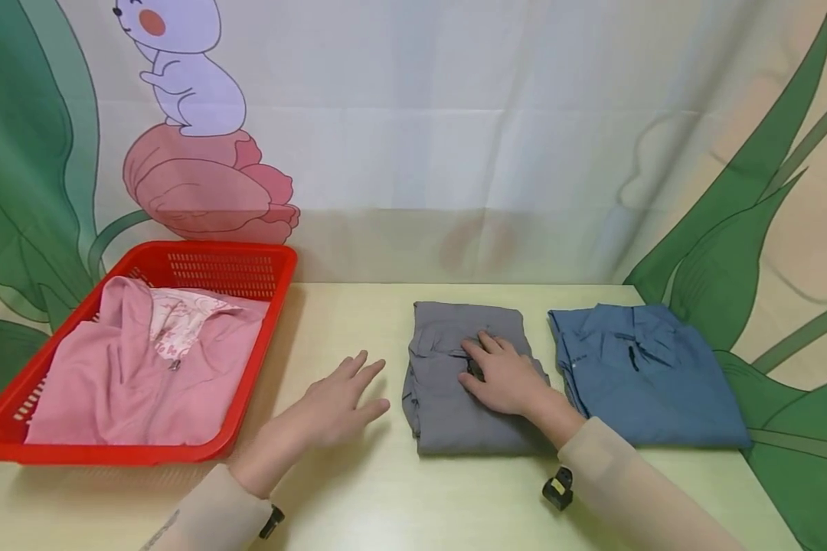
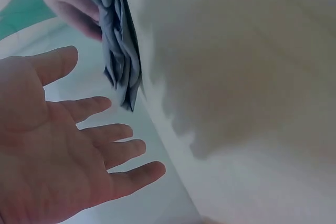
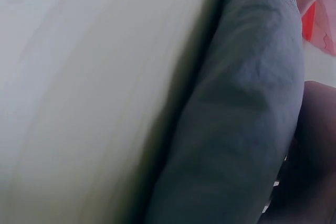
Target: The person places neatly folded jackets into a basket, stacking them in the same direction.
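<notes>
**Right hand flat on the grey fold, left hand hovering beside it**

We saw the right hand [image 1: 506,375] lying palm-down on the folded grey garment [image 1: 448,405], fingers straight and a bit spread, pressing the top layer, nothing pinched. That grey garment sat at about the table's [image 1: 386,490] middle, folded into a neat rectangle, w/ its near edge facing us. From the rt wrist view we got mostly the grey cloth [image 3: 247,114] up close, its rounded folded edge resting on the pale tabletop [image 3: 79,77]; the hand itself was only a dark blur at the edge there.

The left hand [image 1: 338,409] was over the bare table just left of the grey garment, fingers apart and relaxed, holding nothing. In the lt wrist view we saw that open palm [image 2: 58,150], fingers fanned, w/ the grey bundle's layered edge [image 2: 118,40] just beyond the fingertips, not touching.

To the right of the grey piece, just beside it, lay a folded blue shirt [image 1: 651,379]. At the far left a red basket [image 1: 214,264] held a pink garment [image 1: 120,375] w/ a white printed lining showing. Behind it all hung a cartoon backdrop [image 1: 455,130] w/ green leaves.
</notes>
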`<state>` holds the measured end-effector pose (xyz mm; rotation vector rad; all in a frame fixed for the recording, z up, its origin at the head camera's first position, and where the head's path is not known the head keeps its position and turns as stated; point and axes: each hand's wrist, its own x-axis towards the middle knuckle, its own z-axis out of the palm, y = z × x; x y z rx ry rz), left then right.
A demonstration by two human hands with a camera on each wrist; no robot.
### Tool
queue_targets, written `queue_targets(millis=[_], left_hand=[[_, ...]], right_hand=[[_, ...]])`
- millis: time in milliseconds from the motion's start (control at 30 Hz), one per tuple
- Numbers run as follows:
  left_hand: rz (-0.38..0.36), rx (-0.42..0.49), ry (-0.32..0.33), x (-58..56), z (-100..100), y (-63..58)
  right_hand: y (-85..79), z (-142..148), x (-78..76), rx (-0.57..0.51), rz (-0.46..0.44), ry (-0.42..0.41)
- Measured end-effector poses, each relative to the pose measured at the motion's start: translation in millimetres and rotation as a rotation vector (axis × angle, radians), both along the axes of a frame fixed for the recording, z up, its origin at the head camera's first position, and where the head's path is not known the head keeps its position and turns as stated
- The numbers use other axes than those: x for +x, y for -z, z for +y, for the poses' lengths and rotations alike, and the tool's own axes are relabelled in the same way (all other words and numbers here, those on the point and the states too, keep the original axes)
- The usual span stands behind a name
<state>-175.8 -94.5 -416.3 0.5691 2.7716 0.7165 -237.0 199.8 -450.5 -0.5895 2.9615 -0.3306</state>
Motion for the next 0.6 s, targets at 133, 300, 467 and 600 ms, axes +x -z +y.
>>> queue_targets(millis=[133, 300, 467, 600], left_hand=[[0.002, 0.023, -0.003, -1.8, 4.5, 4.2], [0.011, 0.021, -0.009, -3.6, 8.0, 8.0], [0.012, -0.004, -0.038, -5.2, 10.2, 10.0], [0.019, -0.017, -0.064, -6.4, 11.7, 9.8]], right_hand=[[-2.3, -16.2, 1.5, 0.000, 0.003, -0.021], [-8.5, -36.8, 3.4, -0.005, -0.012, -0.058], [-12.8, -51.1, 4.5, -0.008, -0.031, -0.085], [-11.4, -57.3, 3.5, -0.017, -0.041, -0.103]])
